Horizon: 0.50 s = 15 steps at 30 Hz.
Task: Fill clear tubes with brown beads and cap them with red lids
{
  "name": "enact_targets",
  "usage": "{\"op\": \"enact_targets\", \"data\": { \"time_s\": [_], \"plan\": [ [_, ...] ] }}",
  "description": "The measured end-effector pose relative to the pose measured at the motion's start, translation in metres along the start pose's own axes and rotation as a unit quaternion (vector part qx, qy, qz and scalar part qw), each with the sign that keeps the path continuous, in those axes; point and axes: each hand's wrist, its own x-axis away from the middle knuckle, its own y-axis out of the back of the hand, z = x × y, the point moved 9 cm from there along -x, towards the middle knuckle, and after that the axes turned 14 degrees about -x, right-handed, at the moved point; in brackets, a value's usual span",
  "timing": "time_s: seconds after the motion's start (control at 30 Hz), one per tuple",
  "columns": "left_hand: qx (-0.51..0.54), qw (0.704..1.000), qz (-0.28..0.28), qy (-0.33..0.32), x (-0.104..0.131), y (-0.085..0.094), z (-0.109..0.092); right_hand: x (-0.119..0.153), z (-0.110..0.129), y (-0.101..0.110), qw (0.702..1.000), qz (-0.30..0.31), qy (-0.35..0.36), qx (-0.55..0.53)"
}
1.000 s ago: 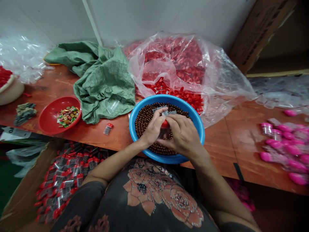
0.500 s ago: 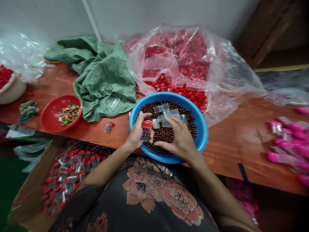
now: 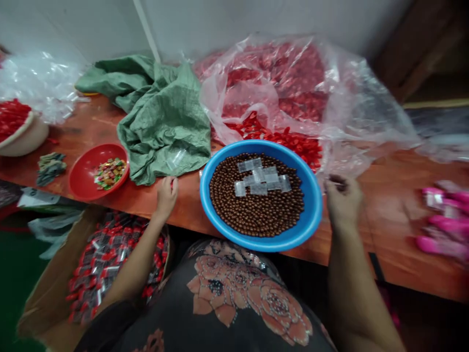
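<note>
My left hand is closed at the table's front edge, left of the basin. A bit of red shows at its fingertips, matching the lid of a small clear box; the rest of the box is hidden by the hand. My right hand is curled closed beside the basin's right rim, near the clear plastic bag; what its fingers hold, if anything, is hidden. Between the hands stands a blue basin of brown beads. Several clear empty boxes lie on the beads.
Red lids spill from the bag behind the basin. A green cloth sack and a red bowl with wrapped pieces are to the left. Below stands a carton of red-lidded boxes. Pink-capped items lie at right.
My hands have parted from above the basin. My left hand, which held a filled red-lidded box, moved left to where another such box lay; my right moved right, past the rim.
</note>
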Motion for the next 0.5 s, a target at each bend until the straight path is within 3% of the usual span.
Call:
{"op": "enact_targets", "data": {
  "time_s": [0.1, 0.17, 0.27, 0.33, 0.43, 0.5],
  "plan": [
    [-0.029, 0.998, 0.030, -0.051, -0.004, -0.014, 0.002, -0.018, -0.027, -0.009, 0.999, 0.034, -0.001, 0.002],
    [-0.058, 0.994, 0.019, -0.088, -0.008, -0.014, -0.012, -0.026, -0.032, -0.018, 0.999, 0.045, 0.016, 0.010],
    [-0.067, 0.985, -0.043, -0.154, -0.011, -0.001, -0.057, -0.040, -0.034, -0.035, 0.997, 0.057, 0.037, 0.022],
    [-0.025, 0.980, -0.044, -0.190, -0.009, -0.003, -0.098, -0.051, -0.036, -0.050, 0.996, 0.073, 0.037, 0.023],
    [-0.060, 0.964, 0.107, -0.234, 0.003, -0.050, -0.160, -0.064, -0.044, -0.074, 0.994, 0.111, 0.016, 0.017],
    [-0.157, 0.931, 0.226, -0.241, 0.014, -0.096, -0.183, -0.069, -0.050, -0.087, 0.991, 0.135, -0.004, 0.012]
  ]
}}
